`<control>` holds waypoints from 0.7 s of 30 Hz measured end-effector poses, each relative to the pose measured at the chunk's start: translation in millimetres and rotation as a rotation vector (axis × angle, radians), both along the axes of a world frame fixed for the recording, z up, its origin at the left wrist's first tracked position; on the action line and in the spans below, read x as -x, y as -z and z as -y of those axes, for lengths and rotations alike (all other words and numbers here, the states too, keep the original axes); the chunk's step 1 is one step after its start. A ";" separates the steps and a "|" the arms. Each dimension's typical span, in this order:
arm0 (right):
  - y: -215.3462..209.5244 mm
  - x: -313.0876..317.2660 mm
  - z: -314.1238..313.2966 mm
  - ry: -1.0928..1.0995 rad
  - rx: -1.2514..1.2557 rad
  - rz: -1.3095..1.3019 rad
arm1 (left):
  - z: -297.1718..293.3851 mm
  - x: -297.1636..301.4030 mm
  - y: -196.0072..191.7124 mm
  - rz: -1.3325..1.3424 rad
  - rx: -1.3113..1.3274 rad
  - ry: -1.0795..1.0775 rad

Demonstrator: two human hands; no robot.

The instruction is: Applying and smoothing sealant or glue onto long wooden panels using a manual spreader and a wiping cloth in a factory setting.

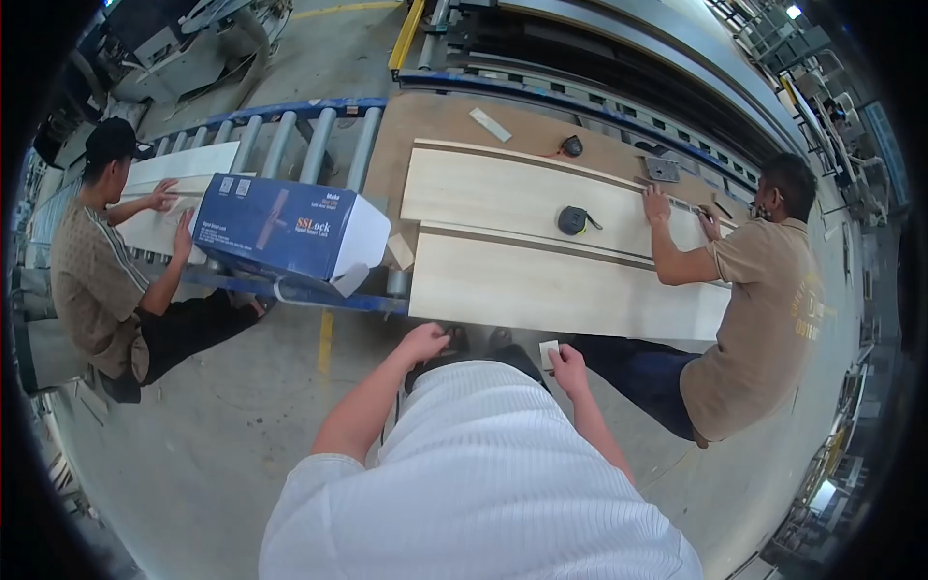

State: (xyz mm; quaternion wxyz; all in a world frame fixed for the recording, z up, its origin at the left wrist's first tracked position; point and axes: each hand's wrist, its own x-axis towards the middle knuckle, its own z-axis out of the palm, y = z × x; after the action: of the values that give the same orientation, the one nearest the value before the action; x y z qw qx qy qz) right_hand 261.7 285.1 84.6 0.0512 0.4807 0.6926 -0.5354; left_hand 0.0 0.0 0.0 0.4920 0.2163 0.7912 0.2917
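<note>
Tab [548, 355]: white; was pinched in the right hand [568, 365], left of its fingertips, long axis toward the near board [570, 280]. Left hand [425, 342]: lay farther off, fingers curled, hold unclear. Brown table [440, 114] bore the board; rollers [319, 145] stood left; floor [242, 416] was grey.

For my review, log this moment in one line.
left hand: grip unclear; right hand: pinching small white piece; tape measure: on wooden board
</note>
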 end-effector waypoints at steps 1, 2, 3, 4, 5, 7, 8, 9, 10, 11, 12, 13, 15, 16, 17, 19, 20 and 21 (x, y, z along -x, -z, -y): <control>-0.3 7.2 -2.2 -0.051 -0.038 -0.007 | -24.7 1.1 -26.9 0.073 -0.055 -0.035; -0.9 18.1 -3.3 -0.115 -0.071 -0.014 | -43.1 1.0 -53.4 0.170 -0.134 -0.081; -3.9 8.9 12.8 -0.129 -0.048 0.013 | -43.4 -21.4 -77.5 0.287 -0.195 -0.135; -9.9 23.2 14.0 -0.168 -0.011 -0.036 | -62.1 -20.2 -102.4 0.311 -0.228 -0.127; -19.1 38.8 18.8 -0.207 0.030 -0.084 | -76.0 -20.6 -122.2 0.336 -0.260 -0.121; -36.2 70.0 28.3 -0.253 0.080 -0.135 | -97.5 -23.0 -146.7 0.319 -0.266 -0.146; -35.3 78.3 26.5 -0.366 0.031 -0.164 | -106.0 -22.4 -151.7 0.305 -0.274 -0.145; -34.3 90.4 27.7 -0.496 -0.011 -0.203 | -104.2 -21.8 -142.2 0.300 -0.270 -0.176; -32.8 97.8 28.8 -0.522 0.004 -0.200 | -101.9 -27.2 -128.1 0.214 -0.335 -0.209; -31.5 107.0 30.4 -0.581 0.005 -0.234 | -97.4 -33.1 -115.8 0.120 -0.394 -0.246; -28.1 120.4 29.6 -0.640 0.007 -0.276 | -90.5 -30.2 -115.3 0.108 -0.382 -0.281; -31.2 140.7 34.2 -0.711 0.017 -0.327 | -75.0 -24.6 -117.0 0.144 -0.311 -0.271; -43.2 172.8 39.9 -0.824 0.120 -0.292 | -51.6 -19.1 -126.5 0.147 -0.216 -0.329; -44.3 187.3 43.3 -0.867 0.200 -0.226 | -39.4 -17.6 -133.2 0.197 -0.216 -0.435; -43.1 202.7 49.2 -0.909 0.276 -0.156 | -25.5 -17.1 -138.2 0.245 -0.220 -0.539; -40.7 237.7 69.7 -1.031 0.399 -0.147 | 7.3 -25.8 -126.7 0.133 -0.246 -0.679; -35.7 248.2 78.8 -1.068 0.520 -0.172 | 18.6 -27.2 -139.5 0.093 -0.246 -0.753; -32.7 259.0 87.0 -1.111 0.637 -0.189 | 26.1 -29.9 -157.6 0.054 -0.251 -0.833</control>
State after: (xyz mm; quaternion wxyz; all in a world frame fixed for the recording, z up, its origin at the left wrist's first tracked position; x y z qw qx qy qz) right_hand 2.7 198.1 117.3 0.3993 -0.0373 0.6469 -0.6486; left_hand 29.9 -26.1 157.6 0.3225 -0.0711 0.7562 0.5649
